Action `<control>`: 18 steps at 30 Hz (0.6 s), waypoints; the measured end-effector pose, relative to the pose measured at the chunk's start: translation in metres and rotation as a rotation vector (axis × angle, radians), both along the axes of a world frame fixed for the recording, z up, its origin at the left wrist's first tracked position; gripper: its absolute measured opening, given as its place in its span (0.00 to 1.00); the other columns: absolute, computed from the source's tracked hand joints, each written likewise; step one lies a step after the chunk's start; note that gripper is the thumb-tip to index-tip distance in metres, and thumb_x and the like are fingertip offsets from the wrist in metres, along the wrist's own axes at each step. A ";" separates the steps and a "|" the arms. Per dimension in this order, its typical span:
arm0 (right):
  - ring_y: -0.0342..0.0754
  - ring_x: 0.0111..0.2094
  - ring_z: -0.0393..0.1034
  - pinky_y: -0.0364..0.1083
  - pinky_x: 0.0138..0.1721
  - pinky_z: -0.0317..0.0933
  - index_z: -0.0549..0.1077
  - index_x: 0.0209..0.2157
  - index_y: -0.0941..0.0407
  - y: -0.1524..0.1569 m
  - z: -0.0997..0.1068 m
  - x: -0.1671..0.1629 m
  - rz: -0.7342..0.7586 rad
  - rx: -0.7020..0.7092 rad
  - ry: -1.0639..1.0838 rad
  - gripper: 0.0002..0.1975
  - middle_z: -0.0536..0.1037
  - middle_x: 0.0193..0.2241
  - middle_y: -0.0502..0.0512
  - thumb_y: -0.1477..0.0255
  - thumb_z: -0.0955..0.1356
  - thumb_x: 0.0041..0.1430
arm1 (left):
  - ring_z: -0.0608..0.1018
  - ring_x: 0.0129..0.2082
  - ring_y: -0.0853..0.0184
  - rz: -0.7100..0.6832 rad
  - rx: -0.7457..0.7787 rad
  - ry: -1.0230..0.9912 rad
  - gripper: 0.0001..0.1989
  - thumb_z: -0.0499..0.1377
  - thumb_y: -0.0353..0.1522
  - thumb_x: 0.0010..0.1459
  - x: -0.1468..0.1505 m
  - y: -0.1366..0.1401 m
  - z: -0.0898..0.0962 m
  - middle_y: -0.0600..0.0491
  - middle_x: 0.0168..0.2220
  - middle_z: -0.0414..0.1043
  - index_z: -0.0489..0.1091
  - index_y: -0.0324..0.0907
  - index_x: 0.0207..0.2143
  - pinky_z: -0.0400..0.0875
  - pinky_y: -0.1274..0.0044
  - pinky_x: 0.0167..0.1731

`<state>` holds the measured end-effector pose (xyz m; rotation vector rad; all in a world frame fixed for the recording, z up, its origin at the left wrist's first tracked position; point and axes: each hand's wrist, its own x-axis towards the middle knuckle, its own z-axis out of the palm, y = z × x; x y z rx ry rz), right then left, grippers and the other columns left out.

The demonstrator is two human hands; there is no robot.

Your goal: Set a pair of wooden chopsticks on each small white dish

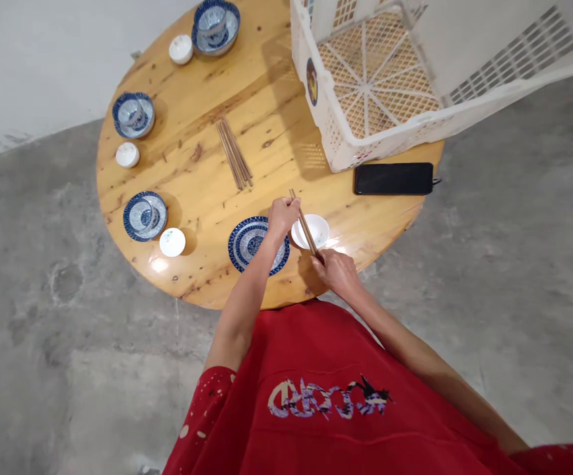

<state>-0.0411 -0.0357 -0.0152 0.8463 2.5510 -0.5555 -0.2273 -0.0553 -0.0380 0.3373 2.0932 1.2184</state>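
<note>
A pair of brown wooden chopsticks (306, 227) slants across a small white bowl (320, 228). My right hand (337, 270) is closed around their near end. At their far end is my left hand (282, 214), its fingers curled against the sticks, with the tips poking out past them. Under my left wrist and forearm lies a blue-and-white patterned plate (241, 244), partly covered by the arm. The bowl stands just right of this plate, close to the table's near edge.
Several loose chopsticks (234, 155) lie mid-table. Along the left edge of the round wooden table (192, 198) stand blue-and-white dishes (145, 216) with clear glasses, beside white cups (172, 242). A white plastic crate (338, 125) occupies the far right, near a black phone (393, 179).
</note>
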 end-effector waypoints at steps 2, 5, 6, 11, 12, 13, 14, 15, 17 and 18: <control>0.58 0.45 0.77 0.47 0.37 0.57 0.77 0.47 0.62 -0.004 0.001 -0.002 -0.004 0.007 -0.033 0.16 0.81 0.44 0.67 0.67 0.61 0.73 | 0.71 0.26 0.66 -0.048 -0.073 0.046 0.20 0.60 0.35 0.65 -0.010 0.003 0.000 0.55 0.18 0.65 0.66 0.42 0.19 0.64 0.76 0.34; 0.59 0.46 0.77 0.47 0.38 0.59 0.77 0.48 0.63 -0.008 0.001 -0.005 -0.013 0.018 -0.064 0.17 0.80 0.45 0.69 0.68 0.61 0.74 | 0.72 0.28 0.63 -0.105 -0.178 0.097 0.21 0.61 0.34 0.65 -0.016 0.006 0.001 0.53 0.19 0.66 0.65 0.43 0.18 0.63 0.74 0.37; 0.59 0.45 0.77 0.47 0.38 0.60 0.77 0.48 0.63 -0.008 0.001 -0.006 -0.016 0.025 -0.070 0.17 0.80 0.46 0.69 0.68 0.60 0.74 | 0.73 0.30 0.62 -0.118 -0.200 0.111 0.21 0.62 0.35 0.65 -0.016 0.007 0.001 0.52 0.20 0.67 0.65 0.43 0.18 0.63 0.74 0.38; 0.59 0.45 0.78 0.48 0.39 0.62 0.77 0.49 0.63 -0.007 -0.002 -0.009 -0.019 0.058 -0.091 0.19 0.80 0.46 0.70 0.67 0.60 0.74 | 0.76 0.35 0.58 -0.189 -0.282 0.153 0.20 0.60 0.35 0.66 -0.012 0.011 0.001 0.47 0.25 0.73 0.65 0.44 0.19 0.64 0.72 0.40; 0.59 0.45 0.78 0.48 0.40 0.63 0.77 0.49 0.64 -0.006 -0.003 -0.010 -0.019 0.059 -0.094 0.19 0.80 0.47 0.71 0.67 0.59 0.74 | 0.77 0.35 0.58 -0.203 -0.298 0.157 0.20 0.59 0.35 0.66 -0.012 0.012 0.001 0.46 0.26 0.74 0.65 0.44 0.20 0.64 0.72 0.40; 0.59 0.45 0.78 0.48 0.40 0.63 0.77 0.49 0.64 -0.006 -0.004 -0.010 -0.019 0.059 -0.094 0.19 0.80 0.47 0.71 0.67 0.59 0.74 | 0.77 0.36 0.58 -0.214 -0.311 0.161 0.20 0.59 0.35 0.66 -0.012 0.012 0.000 0.46 0.26 0.74 0.65 0.44 0.20 0.64 0.72 0.40; 0.60 0.45 0.78 0.48 0.40 0.63 0.77 0.49 0.64 -0.006 -0.004 -0.011 -0.020 0.059 -0.094 0.19 0.80 0.47 0.71 0.67 0.59 0.74 | 0.77 0.36 0.58 -0.219 -0.319 0.163 0.20 0.58 0.35 0.66 -0.012 0.013 0.000 0.46 0.26 0.74 0.65 0.44 0.20 0.64 0.72 0.39; 0.60 0.45 0.78 0.48 0.41 0.63 0.77 0.49 0.64 -0.006 -0.004 -0.011 -0.021 0.058 -0.094 0.20 0.80 0.47 0.71 0.67 0.59 0.74 | 0.77 0.36 0.58 -0.219 -0.324 0.164 0.20 0.59 0.35 0.66 -0.012 0.013 0.000 0.46 0.26 0.74 0.65 0.44 0.20 0.64 0.72 0.39; 0.60 0.46 0.78 0.48 0.41 0.63 0.77 0.49 0.64 -0.005 -0.004 -0.011 -0.020 0.049 -0.096 0.20 0.80 0.47 0.71 0.67 0.59 0.74 | 0.76 0.35 0.58 -0.207 -0.322 0.162 0.20 0.59 0.35 0.65 -0.012 0.013 -0.001 0.48 0.24 0.72 0.64 0.44 0.19 0.63 0.73 0.39; 0.60 0.46 0.78 0.48 0.41 0.63 0.77 0.49 0.64 -0.005 -0.003 -0.011 -0.021 0.045 -0.097 0.20 0.80 0.47 0.71 0.67 0.59 0.74 | 0.76 0.34 0.59 -0.200 -0.318 0.160 0.20 0.60 0.35 0.65 -0.012 0.013 -0.001 0.49 0.23 0.71 0.64 0.45 0.19 0.63 0.73 0.38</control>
